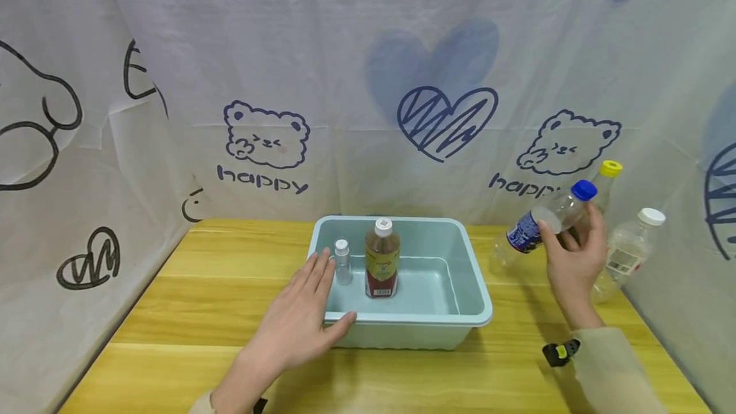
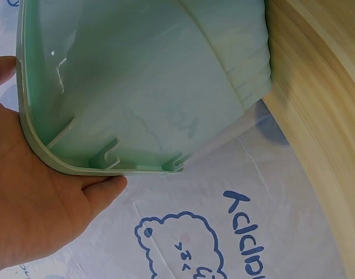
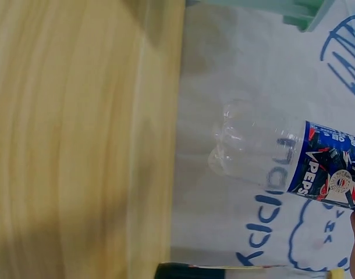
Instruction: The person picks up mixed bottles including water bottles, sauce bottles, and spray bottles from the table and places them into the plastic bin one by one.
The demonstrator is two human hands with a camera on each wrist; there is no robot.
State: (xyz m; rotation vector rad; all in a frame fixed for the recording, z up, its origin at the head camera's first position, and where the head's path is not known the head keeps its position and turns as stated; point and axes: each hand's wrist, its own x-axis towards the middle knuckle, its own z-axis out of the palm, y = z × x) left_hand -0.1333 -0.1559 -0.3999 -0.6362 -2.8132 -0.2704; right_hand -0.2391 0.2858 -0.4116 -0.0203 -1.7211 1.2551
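Observation:
My right hand (image 1: 577, 260) grips a clear plastic Pepsi bottle (image 1: 524, 234) with a blue cap and blue label. The bottle leans, cap up to the right; in the right wrist view its clear base (image 3: 253, 145) shows above the table's level. My left hand (image 1: 301, 315) rests with straight fingers on the front-left corner of a pale green plastic bin (image 1: 402, 334). Its thumb lies along the front rim, as the left wrist view shows at the bin's edge (image 2: 35, 136). Inside the bin stand a brown drink bottle (image 1: 382, 267) with a white cap and a small clear bottle (image 1: 343, 264).
At the right of the wooden table (image 1: 190, 312) stand a yellow-capped bottle (image 1: 605, 183), partly behind my right hand, and a clear white-capped bottle (image 1: 635, 235). A printed white cloth (image 1: 345, 82) hangs behind the table and along its sides.

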